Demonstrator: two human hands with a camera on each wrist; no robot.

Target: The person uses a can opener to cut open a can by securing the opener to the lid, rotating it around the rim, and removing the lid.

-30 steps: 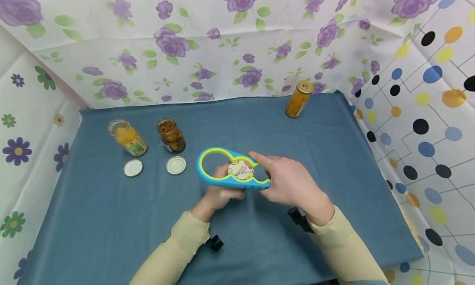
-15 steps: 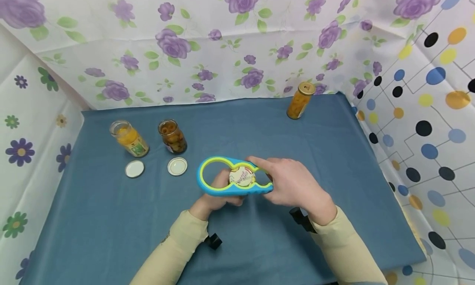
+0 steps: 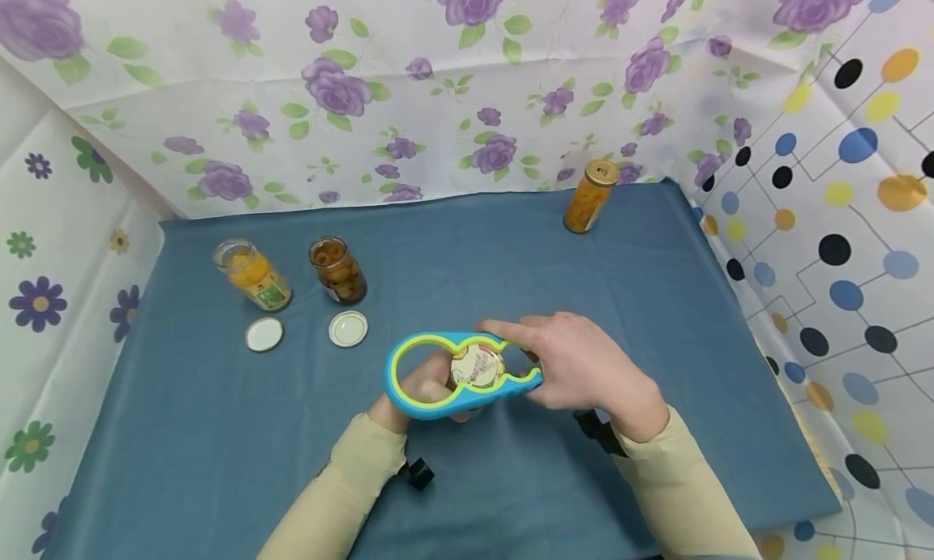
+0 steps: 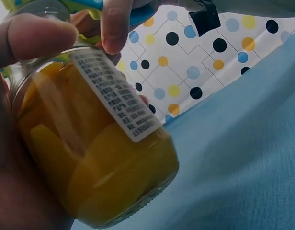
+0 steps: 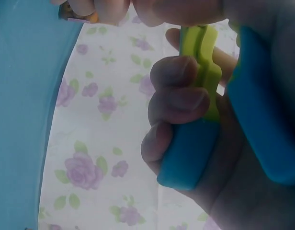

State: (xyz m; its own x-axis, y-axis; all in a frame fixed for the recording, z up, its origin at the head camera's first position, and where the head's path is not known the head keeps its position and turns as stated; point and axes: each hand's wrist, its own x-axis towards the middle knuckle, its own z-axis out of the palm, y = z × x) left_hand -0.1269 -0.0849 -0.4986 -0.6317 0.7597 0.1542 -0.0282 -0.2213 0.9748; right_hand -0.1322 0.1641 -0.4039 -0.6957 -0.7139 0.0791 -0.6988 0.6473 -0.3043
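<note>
My right hand [image 3: 584, 365] grips the two arms of a blue and lime-green jar opener [image 3: 423, 410], fingers curled round one arm in the right wrist view. The opener's middle notch sits around a printed lid [image 3: 476, 366]. Beneath it, my left hand [image 3: 419, 390] holds the jar [image 4: 104, 143], which is glass, tilted in the left wrist view, with yellow-orange fruit pieces inside and a white text label. In the head view the opener and lid hide most of this jar.
An uncapped jar of yellow fruit [image 3: 257, 280] and an uncapped jar of brown contents [image 3: 339, 272] stand at the left. Before them lie a white lid [image 3: 264, 334] and another lid [image 3: 348, 329]. A capped jar [image 3: 589, 199] stands at the back right on the blue cloth [image 3: 219, 446].
The jar opener has swung round the lid, its large-loop end coming toward me and its handle end tipping up slightly. Both hands keep their hold.
</note>
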